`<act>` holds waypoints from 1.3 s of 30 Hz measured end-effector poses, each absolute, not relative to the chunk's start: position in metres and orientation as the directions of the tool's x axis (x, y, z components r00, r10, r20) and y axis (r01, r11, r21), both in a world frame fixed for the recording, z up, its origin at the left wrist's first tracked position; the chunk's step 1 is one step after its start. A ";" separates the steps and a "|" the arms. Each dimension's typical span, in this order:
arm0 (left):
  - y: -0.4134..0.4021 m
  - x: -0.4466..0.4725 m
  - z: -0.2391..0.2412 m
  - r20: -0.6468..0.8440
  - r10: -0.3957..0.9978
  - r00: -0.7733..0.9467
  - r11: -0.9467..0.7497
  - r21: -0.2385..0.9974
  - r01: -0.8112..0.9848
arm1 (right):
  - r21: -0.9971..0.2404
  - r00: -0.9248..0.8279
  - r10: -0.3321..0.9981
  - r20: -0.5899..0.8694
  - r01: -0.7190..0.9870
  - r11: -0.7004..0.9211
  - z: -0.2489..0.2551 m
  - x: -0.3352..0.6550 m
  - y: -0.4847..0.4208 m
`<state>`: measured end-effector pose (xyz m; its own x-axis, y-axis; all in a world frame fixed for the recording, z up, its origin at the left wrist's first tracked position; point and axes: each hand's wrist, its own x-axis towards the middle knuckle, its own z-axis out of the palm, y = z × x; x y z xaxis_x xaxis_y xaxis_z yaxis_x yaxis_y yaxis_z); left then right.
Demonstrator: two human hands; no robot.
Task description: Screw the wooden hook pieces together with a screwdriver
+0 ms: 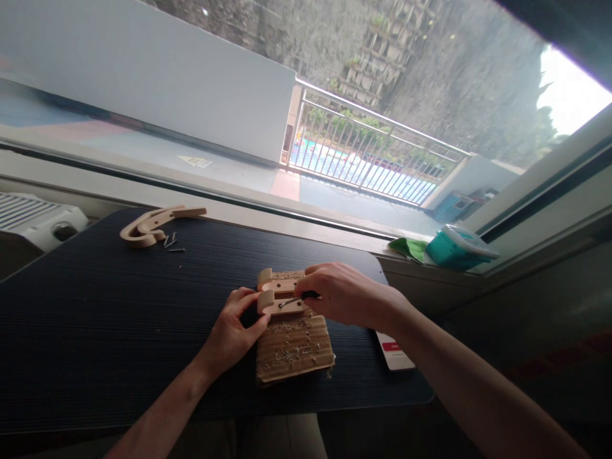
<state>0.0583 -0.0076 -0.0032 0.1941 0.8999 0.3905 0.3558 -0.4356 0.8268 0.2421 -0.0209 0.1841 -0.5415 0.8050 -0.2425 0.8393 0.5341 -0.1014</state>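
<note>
My left hand (236, 325) pinches the end of a pale wooden piece (275, 299) that rests on a worn sheet of cardboard (292, 347) speckled with shavings. My right hand (342, 294) is closed round a small screwdriver (299, 298) with a dark handle. Its metal tip lies against the wooden piece. Both hands sit near the middle of a dark ribbed table mat (95, 331). Part of the wooden piece is hidden behind my right hand.
Two curved wooden hooks (153, 224) lie at the mat's far left with a few loose screws (171, 243) beside them. A white card with a red label (394, 350) pokes out under my right forearm. A teal box (459, 247) and green cloth (408, 247) sit on the windowsill.
</note>
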 end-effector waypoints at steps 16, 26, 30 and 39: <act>-0.008 0.059 -0.003 0.392 0.900 0.190 -0.435 0.835 0.338 | -0.015 -0.681 0.631 -0.373 0.684 0.729 0.195 0.208 0.008; -0.009 0.059 -0.002 0.408 0.891 0.201 -0.454 0.822 0.345 | -0.009 -0.652 0.657 -0.378 0.713 0.701 0.194 0.212 0.007; -0.009 0.059 -0.004 0.432 0.879 0.202 -0.476 0.803 0.358 | -0.002 -0.640 0.659 -0.396 0.718 0.696 0.193 0.211 0.006; -0.008 0.060 -0.003 0.461 0.868 0.186 -0.497 0.789 0.362 | -0.015 -0.596 0.682 -0.424 0.758 0.652 0.199 0.213 0.007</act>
